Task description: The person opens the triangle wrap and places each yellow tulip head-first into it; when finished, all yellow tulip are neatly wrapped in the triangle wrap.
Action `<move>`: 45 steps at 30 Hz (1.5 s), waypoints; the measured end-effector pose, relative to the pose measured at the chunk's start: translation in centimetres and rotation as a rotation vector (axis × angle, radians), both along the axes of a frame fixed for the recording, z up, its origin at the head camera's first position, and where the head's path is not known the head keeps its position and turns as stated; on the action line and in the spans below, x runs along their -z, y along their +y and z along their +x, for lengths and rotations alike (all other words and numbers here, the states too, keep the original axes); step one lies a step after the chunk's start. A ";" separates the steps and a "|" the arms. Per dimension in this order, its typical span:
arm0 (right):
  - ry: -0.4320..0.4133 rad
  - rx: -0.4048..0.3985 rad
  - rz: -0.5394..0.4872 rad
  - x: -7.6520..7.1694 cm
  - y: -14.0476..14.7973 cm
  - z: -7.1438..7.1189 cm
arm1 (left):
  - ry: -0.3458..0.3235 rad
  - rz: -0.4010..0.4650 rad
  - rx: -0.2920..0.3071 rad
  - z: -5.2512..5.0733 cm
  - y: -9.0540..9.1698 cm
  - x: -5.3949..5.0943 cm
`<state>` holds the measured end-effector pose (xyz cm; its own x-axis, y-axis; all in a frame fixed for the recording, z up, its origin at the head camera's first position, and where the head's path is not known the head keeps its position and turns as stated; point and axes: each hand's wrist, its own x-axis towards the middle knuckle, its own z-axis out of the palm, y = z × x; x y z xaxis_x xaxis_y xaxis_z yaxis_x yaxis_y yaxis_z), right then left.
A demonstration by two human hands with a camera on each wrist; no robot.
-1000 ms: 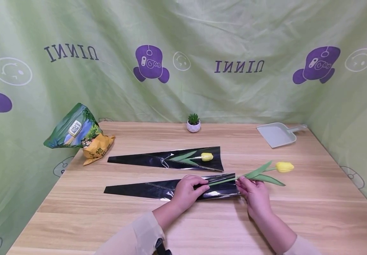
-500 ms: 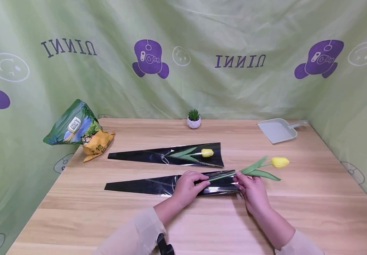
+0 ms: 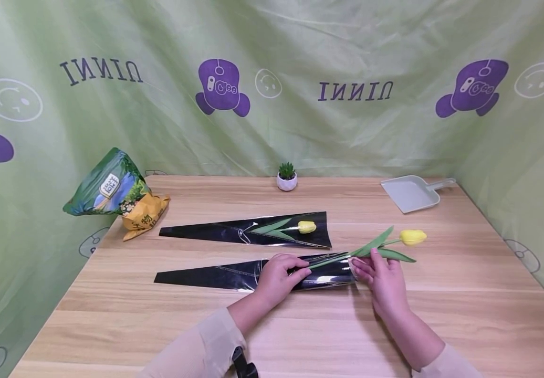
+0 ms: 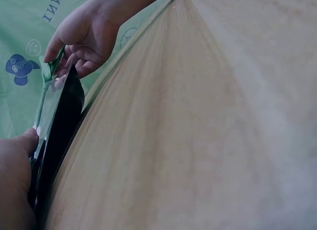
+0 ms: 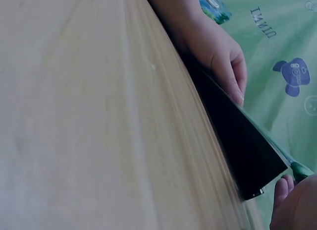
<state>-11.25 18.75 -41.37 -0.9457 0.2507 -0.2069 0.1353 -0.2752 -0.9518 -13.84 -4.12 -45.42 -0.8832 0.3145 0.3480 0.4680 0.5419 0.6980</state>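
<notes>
A black wrapping sleeve with a clear front (image 3: pixel 206 277) lies across the near part of the table, its wide mouth to the right. My left hand (image 3: pixel 276 278) pinches this sleeve at mid-length, thumb and forefinger by the stem. A yellow tulip (image 3: pixel 412 237) has its lower stem along the sleeve; its bloom and green leaves stick out beyond the mouth. At the mouth, my right hand (image 3: pixel 387 278) pinches the tulip by its leaves and stem, its other fingers near the sleeve's edge. The left wrist view shows the right fingertips (image 4: pixel 51 55) on the green leaf. The stem's lower end is hidden.
Behind lies a second black sleeve (image 3: pixel 206 231) with another yellow tulip (image 3: pixel 306 227) inside. A green and orange bag (image 3: pixel 121 191) stands at the left, a small potted plant (image 3: pixel 287 178) at the back, a grey dustpan (image 3: pixel 411 193) at the back right.
The tulip has slid slightly left, toward the sleeve. My right fingers have shifted from the stem at the mouth to farther along the leaves. My left hand keeps its place on the sleeve.
</notes>
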 end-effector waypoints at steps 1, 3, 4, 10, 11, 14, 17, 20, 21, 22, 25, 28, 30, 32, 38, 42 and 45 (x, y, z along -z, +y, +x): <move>0.004 0.017 -0.006 0.0 0.1 0.0 | -0.001 0.000 -0.001 0.0 0.0 0.0; 0.009 0.054 -0.012 -0.1 0.5 -0.1 | -0.002 0.002 -0.004 0.0 0.0 0.0; 0.009 0.074 -0.028 -0.1 0.6 -0.1 | -0.003 0.002 -0.005 0.0 0.0 0.0; 0.022 0.204 -0.112 -0.5 1.5 -0.5 | -0.014 0.001 -0.006 0.2 0.0 -0.1; 0.021 0.225 -0.115 -0.5 1.6 -0.6 | -0.012 0.003 -0.005 0.2 0.0 -0.1; 0.010 0.263 -0.140 -0.6 1.9 -0.7 | -0.004 0.007 -0.002 0.1 0.0 -0.1; -0.006 0.273 -0.179 -0.7 2.1 -0.8 | 0.005 0.008 0.000 0.1 0.0 0.0; -0.023 0.267 -0.225 -0.8 2.4 -0.8 | 0.009 0.006 0.001 0.1 0.0 0.0; -0.032 0.264 -0.236 -0.8 2.5 -0.8 | 0.010 0.006 0.001 0.1 0.0 -0.1; -0.040 0.259 -0.249 -0.9 2.5 -0.8 | 0.011 0.005 0.001 0.1 0.0 -0.1; -0.069 0.231 -0.252 -0.9 2.7 -0.8 | 0.015 0.004 -0.002 0.1 0.0 -0.2; -0.097 0.192 -0.253 -0.8 2.7 -0.8 | 0.022 0.007 -0.005 0.1 0.0 -0.2; -0.107 0.154 -0.248 -0.8 2.7 -0.7 | 0.026 0.012 -0.009 0.1 0.0 -0.2; -0.114 0.121 -0.251 -0.7 2.5 -0.6 | 0.032 0.020 -0.012 0.0 0.0 -0.2; -0.111 0.032 -0.215 -0.1 1.8 -0.4 | 0.055 0.042 -0.021 0.0 0.1 -0.3; -0.110 0.001 -0.210 0.1 1.3 -0.3 | 0.064 0.048 -0.021 0.0 0.1 -0.3; -0.104 -0.012 -0.239 0.1 1.0 -0.2 | 0.062 0.050 -0.022 0.0 0.1 -0.3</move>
